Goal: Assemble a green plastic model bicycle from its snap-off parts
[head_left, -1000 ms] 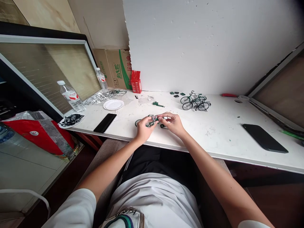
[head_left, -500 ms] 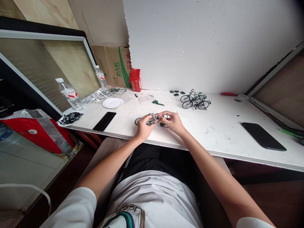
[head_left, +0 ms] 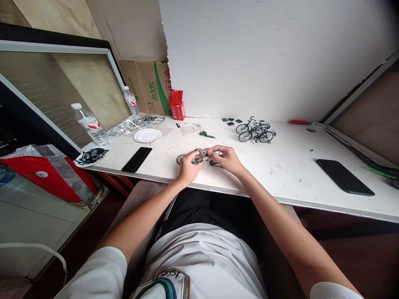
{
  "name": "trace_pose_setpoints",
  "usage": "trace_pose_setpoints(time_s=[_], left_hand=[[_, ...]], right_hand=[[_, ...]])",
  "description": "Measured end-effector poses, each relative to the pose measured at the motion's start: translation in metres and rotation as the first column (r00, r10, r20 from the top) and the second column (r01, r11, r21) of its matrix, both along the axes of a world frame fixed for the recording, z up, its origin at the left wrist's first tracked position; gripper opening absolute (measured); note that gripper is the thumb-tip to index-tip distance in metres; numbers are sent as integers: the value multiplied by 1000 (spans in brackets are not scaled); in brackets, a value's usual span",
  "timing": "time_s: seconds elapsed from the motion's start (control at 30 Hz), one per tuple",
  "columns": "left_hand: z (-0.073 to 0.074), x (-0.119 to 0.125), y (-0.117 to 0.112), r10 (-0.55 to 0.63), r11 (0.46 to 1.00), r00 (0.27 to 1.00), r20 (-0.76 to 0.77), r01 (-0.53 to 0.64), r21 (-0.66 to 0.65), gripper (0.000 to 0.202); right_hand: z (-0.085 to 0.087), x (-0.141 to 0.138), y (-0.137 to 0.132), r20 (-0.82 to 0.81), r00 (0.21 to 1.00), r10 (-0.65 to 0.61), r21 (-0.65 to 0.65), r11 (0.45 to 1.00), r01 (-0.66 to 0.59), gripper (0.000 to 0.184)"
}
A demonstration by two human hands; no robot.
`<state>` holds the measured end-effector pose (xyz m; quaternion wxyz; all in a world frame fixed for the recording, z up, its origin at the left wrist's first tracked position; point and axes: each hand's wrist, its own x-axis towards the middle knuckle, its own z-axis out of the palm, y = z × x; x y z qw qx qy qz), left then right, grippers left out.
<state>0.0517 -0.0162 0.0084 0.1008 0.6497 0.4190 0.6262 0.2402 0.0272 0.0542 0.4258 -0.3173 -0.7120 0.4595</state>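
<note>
Between my hands, just above the white table, is a green model bicycle with silver handlebars, partly hidden by my fingers. My left hand is closed around its frame from the left, and one wheel shows beyond the fingers. From the right, my right hand pinches at the handlebar end; whether a small separate part sits in the fingertips I cannot make out. A dark green piece lies under the right hand. Farther back rests a green part with a thin rod.
Two small model bicycles stand at the back right, near several dark green pieces. Phones lie left and right. At the left are a white plate, a water bottle and a plate of black parts.
Both hands stay at the bicycle in nearly the same grip. The whole view has shifted very slightly.
</note>
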Motion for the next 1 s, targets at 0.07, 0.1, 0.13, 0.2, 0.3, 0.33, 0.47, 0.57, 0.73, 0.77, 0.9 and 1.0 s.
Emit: trace_pose_setpoints(time_s=[0.07,0.1,0.13,0.2,0.3,0.33,0.47,0.57,0.73,0.77,0.9,1.0], left_hand=[[-1,1,1,-16,999,999,48,18,-37,18],[-1,1,1,-21,998,998,64,24,-51,19],[-1,1,1,-21,998,997,75,26,-59,21],[-1,1,1,-20,997,997,81,26,-68,23],[0,1,1,-23,997,997,77,28,-74,25],[1,1,1,-23,997,997,76,29,-76,25],[1,1,0,-28,996,997,71,34,-79,24],[1,1,0,-43,996,997,65,48,-79,23],[0,0,1,-38,997,998,50,41,-67,23],[0,0,1,-34,997,998,51,37,-71,23],[-1,0,1,-22,996,999,47,26,-81,22],[0,1,0,-19,996,998,56,24,-89,24]], right_hand=[[0,2,0,9,1000,-1,20,1000,1,45],[1,3,0,14,1000,3,27,1000,-3,45],[0,3,0,18,1000,9,29,1000,-10,45],[0,5,1,23,999,22,34,999,-23,45],[-1,5,2,23,1000,20,44,999,-21,48],[-1,5,2,25,1000,15,52,998,-16,50],[3,6,2,92,996,18,134,991,-30,50],[9,7,-1,161,987,9,210,977,-43,44],[16,8,-6,217,976,2,261,963,-60,35],[17,8,-7,223,975,-2,269,961,-59,34],[18,9,-8,225,974,-9,288,956,-58,30],[18,9,-8,217,976,-11,313,948,-59,26]])
